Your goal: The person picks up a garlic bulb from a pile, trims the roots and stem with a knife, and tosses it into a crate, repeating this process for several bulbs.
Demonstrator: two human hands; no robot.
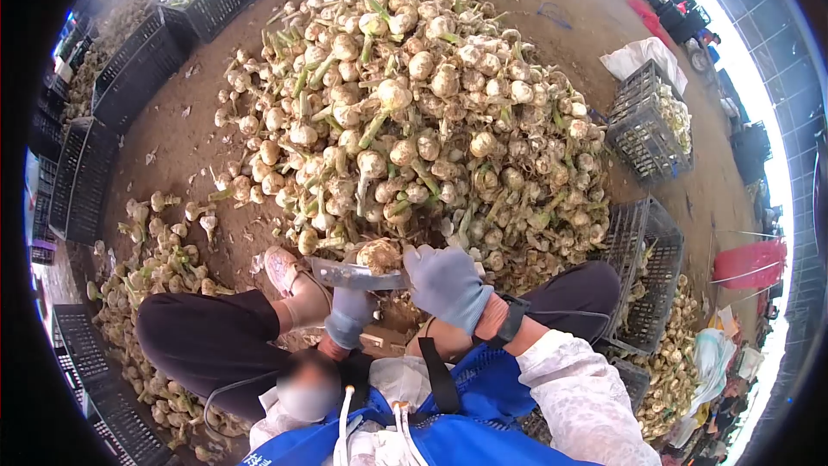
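My right hand (448,285), in a grey-blue glove, is closed at the right end of a curved metal blade (354,276), a sickle-like knife; its handle is hidden in the fist. Below and behind the blade is my left hand (349,315), also gloved, with its fingers mostly covered by the metal. A garlic bulb (379,254) sticks up just above the blade, apparently gripped by my left hand. In front of both hands rises a large heap of garlic bulbs (414,121) with cut stems and some green stalks.
Black plastic crates (642,272) stand close on my right, and another crate (642,112) lies farther off. More crates (142,65) line the left side. Smaller garlic piles (164,276) spread beside both legs. A white sack (647,60) is at the far right.
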